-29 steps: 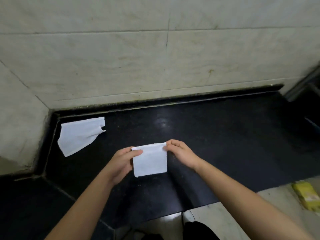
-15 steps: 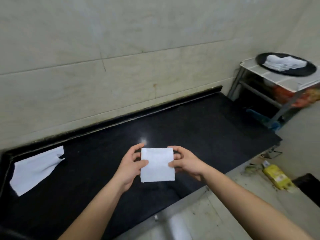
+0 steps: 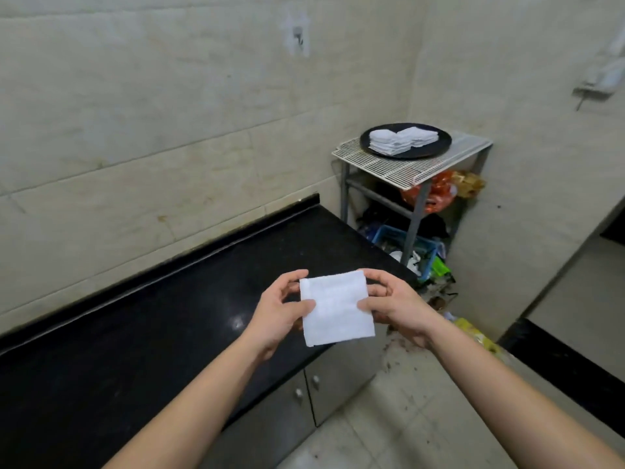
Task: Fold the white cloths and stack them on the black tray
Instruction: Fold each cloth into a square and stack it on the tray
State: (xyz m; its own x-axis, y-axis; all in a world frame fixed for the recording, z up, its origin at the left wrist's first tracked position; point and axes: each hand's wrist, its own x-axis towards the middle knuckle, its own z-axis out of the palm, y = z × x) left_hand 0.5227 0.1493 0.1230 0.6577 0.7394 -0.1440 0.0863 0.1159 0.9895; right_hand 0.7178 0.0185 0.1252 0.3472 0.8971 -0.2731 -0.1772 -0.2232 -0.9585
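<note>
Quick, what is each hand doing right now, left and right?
Left hand: pinches the left edge of the folded white cloth.
Right hand: pinches the cloth's right edge.

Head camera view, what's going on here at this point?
A person holds a folded white cloth up in front of them, above the edge of the black counter. The left hand pinches its left edge and the right hand pinches its right edge. The black tray sits on a wire rack in the corner and already carries stacked cloths. The held cloth is not yet on the tray.
</note>
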